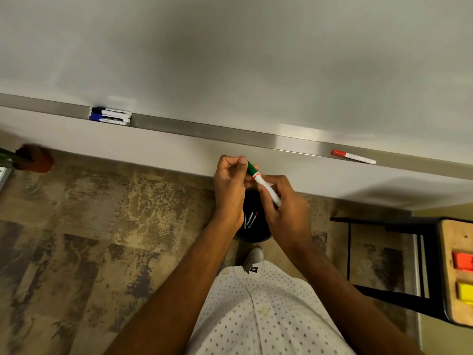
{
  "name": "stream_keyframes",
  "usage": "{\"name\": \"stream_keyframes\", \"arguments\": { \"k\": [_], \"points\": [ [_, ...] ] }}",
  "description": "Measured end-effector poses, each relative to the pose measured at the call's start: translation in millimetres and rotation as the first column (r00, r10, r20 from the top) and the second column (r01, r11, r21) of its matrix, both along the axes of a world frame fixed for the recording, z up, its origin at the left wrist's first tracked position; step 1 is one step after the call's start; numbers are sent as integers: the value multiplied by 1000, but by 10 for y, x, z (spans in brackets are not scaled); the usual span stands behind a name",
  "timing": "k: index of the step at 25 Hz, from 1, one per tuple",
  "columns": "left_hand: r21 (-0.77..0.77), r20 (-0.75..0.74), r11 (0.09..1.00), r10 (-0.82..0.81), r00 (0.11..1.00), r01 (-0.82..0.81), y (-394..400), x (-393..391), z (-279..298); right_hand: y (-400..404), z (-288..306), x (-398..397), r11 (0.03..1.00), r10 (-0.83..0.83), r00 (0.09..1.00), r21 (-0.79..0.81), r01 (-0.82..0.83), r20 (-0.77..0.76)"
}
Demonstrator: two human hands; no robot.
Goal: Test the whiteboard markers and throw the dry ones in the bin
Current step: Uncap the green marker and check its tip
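Note:
A green-capped marker (263, 184) with a white barrel is held in front of me, just below the whiteboard (230, 60). My left hand (230, 185) pinches its green cap (252, 169). My right hand (286, 211) grips the white barrel. Directly beneath my hands stands a black bin (252, 233) on the floor, with several markers (250, 219) lying inside. On the metal tray (204, 129) under the board, a small stack of blue and black markers (110, 116) lies at the left and a red marker (354, 156) lies at the right.
A black-framed wooden table (455, 237) stands at the right with an orange block (463, 261) and a yellow block (464, 292) on it. A potted plant (33, 160) sits on the floor at the far left. My shoe (253, 256) is next to the bin.

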State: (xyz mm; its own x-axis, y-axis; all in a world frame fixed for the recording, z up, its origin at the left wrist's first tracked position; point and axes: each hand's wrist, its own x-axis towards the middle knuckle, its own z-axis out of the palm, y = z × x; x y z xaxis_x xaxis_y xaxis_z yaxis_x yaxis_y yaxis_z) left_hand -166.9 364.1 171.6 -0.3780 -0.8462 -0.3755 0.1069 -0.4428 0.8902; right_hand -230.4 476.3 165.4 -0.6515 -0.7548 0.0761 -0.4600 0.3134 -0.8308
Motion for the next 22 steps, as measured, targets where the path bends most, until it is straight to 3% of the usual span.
{"name": "stream_keyframes", "arguments": {
  "k": [4, 9, 17, 22],
  "points": [
    [-4, 20, 1000, -24, 1000, 24, -56, -10, -33, -53, -20, 31, 995, -29, 973, -89, 51, 231],
    [-14, 70, 998, -62, 996, 63, -87, -11, -116, -121, -111, 60, 983, -83, 862, -102, 154, 500],
    [18, 141, 989, -146, 979, 145, -69, 13, -571, -136, -369, -38, 990, -119, 725, 27, 137, 679],
    [105, 259, 991, -110, 960, 86, 25, 45, -1108, -72, -882, -117, 984, -104, 808, 177, 0, 580]
  ]
}}
